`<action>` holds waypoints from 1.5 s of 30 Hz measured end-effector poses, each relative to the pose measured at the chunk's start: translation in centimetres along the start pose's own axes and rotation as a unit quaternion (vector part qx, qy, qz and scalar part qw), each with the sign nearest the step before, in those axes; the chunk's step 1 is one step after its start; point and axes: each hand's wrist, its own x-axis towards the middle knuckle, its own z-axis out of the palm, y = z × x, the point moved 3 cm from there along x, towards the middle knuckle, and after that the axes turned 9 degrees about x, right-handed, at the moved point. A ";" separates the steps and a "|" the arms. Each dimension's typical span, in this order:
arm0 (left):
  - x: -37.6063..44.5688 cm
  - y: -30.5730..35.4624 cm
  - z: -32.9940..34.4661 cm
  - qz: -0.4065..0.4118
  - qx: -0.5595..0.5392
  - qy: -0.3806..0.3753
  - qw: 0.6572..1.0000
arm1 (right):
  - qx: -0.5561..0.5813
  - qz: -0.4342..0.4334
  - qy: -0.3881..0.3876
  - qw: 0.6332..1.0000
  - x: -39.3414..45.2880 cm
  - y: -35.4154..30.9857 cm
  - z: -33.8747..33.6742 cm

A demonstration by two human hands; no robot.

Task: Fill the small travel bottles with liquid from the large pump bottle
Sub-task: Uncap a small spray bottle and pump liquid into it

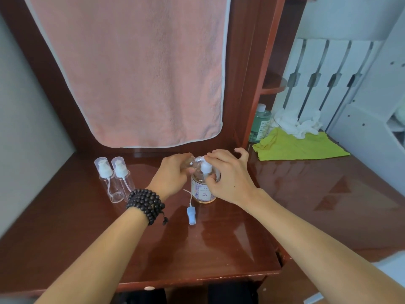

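Head view of a glossy reddish-brown counter (219, 244). At centre stands the large pump bottle (202, 189), upright, with amber liquid, a pale label and a white pump head. The left hand (173, 175) grips an uncapped small travel bottle (194, 161), fingers curled round its clear body, and holds it tilted so that its threaded neck points right, toward the pump nozzle. The right hand (228, 174) rests over the pump head: the forefinger lies across the top of the pump near the travel bottle's neck, the thumb touches the front of the large bottle's shoulder, and the remaining fingers are spread and loosely bent to the far right, holding nothing. A string of dark beads (145, 205) is wound round the left wrist.

Just near of the large bottle lies a detached spray cap (191, 217), pale blue, on its side, its thin white dip tube curving away toward the far left. To the left, well apart from the hands, two more capped travel bottles (114, 178) stand side by side, touching or nearly so, each clear with a white pump under a transparent cover.

Behind, a pink towel (135, 69) hangs down over the wooden back panel. At far right lie a yellow-green cloth (300, 148), crumpled white tissue (295, 122) on it, and a green bottle (259, 123) on a low shelf.
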 end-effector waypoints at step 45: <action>-0.3 0.3 -0.6 -0.010 -0.029 -0.018 0.999 | -0.006 0.006 0.016 1.000 -0.1 -0.3 -0.1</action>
